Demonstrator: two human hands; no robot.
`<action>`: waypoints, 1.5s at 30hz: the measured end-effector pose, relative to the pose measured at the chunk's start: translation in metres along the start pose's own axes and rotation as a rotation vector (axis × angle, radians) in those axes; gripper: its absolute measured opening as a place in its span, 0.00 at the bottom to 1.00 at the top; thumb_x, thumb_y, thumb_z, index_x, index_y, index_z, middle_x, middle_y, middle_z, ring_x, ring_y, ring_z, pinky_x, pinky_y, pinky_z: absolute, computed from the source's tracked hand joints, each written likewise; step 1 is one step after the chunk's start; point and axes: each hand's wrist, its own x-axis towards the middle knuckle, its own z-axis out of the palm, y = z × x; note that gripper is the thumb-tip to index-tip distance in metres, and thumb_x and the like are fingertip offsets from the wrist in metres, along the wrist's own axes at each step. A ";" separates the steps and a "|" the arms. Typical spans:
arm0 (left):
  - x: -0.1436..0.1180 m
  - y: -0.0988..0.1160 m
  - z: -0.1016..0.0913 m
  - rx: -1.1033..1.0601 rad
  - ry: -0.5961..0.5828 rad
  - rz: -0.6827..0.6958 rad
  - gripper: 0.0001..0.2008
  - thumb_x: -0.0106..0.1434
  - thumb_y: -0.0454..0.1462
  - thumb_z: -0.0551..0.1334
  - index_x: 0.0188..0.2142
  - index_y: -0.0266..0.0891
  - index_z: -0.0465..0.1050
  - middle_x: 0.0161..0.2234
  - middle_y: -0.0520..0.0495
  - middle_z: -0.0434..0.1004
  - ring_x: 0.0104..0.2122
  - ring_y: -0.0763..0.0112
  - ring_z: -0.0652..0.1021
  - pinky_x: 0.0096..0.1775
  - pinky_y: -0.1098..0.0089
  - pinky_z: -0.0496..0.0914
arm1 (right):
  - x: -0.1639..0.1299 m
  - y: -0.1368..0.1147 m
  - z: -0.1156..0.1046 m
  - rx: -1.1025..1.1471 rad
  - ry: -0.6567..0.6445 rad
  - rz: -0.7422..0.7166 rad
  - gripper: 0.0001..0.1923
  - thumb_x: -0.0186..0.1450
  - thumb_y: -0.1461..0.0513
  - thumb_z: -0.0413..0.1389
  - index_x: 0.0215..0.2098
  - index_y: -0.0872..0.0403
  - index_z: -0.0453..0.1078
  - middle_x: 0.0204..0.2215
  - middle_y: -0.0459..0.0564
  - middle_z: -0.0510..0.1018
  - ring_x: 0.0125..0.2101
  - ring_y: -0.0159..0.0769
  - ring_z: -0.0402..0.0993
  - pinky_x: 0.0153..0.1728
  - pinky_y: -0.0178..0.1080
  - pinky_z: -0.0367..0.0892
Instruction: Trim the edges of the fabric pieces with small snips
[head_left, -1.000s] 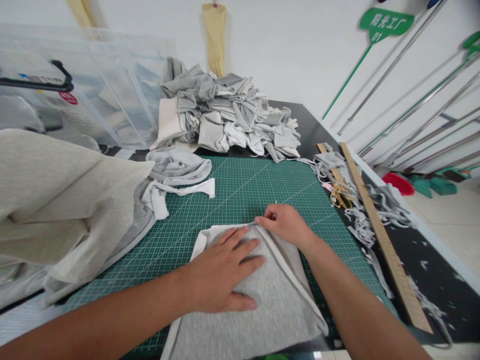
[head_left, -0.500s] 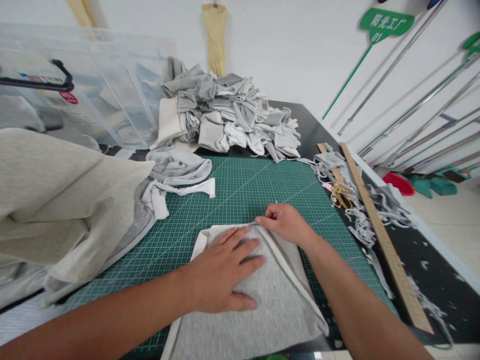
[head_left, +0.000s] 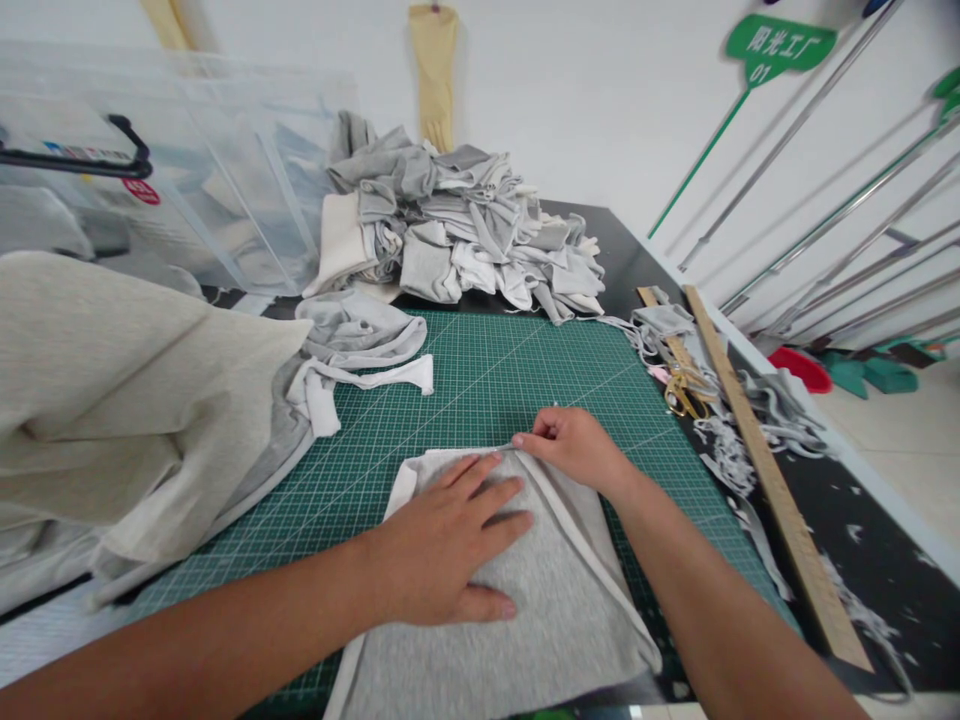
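A grey fabric piece [head_left: 540,610] with a white edge lies on the green cutting mat [head_left: 480,380] close to me. My left hand [head_left: 446,545] presses flat on it, fingers spread. My right hand [head_left: 574,447] is closed on a thin metal tool whose tip sits at the fabric's far edge, just beyond my left fingertips; what the tool is cannot be made out.
A heap of grey and white fabric pieces [head_left: 457,235] sits at the back. Beige cloth [head_left: 112,400] bulks at the left, clear plastic bins [head_left: 187,170] behind it. A wooden ruler [head_left: 772,480], gold scissors [head_left: 684,388] and fabric scraps lie at the right.
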 end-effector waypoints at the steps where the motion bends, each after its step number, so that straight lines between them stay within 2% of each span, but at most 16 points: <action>1: 0.000 0.000 0.000 0.001 -0.002 0.000 0.36 0.61 0.59 0.54 0.62 0.42 0.56 0.64 0.42 0.52 0.63 0.44 0.49 0.61 0.47 0.46 | 0.000 0.000 0.000 0.000 -0.003 -0.001 0.19 0.59 0.48 0.56 0.20 0.53 0.67 0.18 0.42 0.70 0.20 0.28 0.62 0.21 0.34 0.51; 15: 0.000 0.000 0.000 0.002 -0.006 0.001 0.36 0.61 0.58 0.54 0.62 0.42 0.56 0.64 0.42 0.52 0.64 0.44 0.49 0.61 0.47 0.46 | -0.001 -0.004 0.003 -0.020 0.016 0.006 0.18 0.59 0.48 0.56 0.21 0.53 0.68 0.18 0.42 0.71 0.20 0.28 0.63 0.21 0.34 0.52; 22: 0.001 0.000 0.000 0.003 -0.008 0.002 0.36 0.61 0.58 0.54 0.62 0.43 0.56 0.64 0.42 0.52 0.64 0.45 0.49 0.61 0.47 0.47 | 0.000 -0.007 0.003 -0.087 0.028 0.002 0.19 0.59 0.49 0.57 0.19 0.53 0.65 0.17 0.41 0.69 0.19 0.27 0.61 0.21 0.34 0.50; 32: 0.001 0.000 0.000 0.003 -0.017 -0.003 0.35 0.61 0.58 0.54 0.62 0.43 0.56 0.64 0.43 0.52 0.64 0.45 0.48 0.61 0.47 0.46 | 0.001 -0.005 0.002 -0.040 0.011 -0.018 0.19 0.59 0.48 0.57 0.19 0.53 0.65 0.17 0.41 0.70 0.20 0.28 0.63 0.21 0.34 0.51; 45: 0.002 0.001 -0.001 -0.009 0.014 0.006 0.35 0.61 0.57 0.55 0.61 0.42 0.58 0.63 0.42 0.54 0.63 0.45 0.50 0.61 0.47 0.47 | -0.001 -0.011 0.002 -0.097 0.040 -0.016 0.18 0.59 0.49 0.56 0.19 0.53 0.66 0.18 0.43 0.71 0.20 0.28 0.62 0.22 0.35 0.50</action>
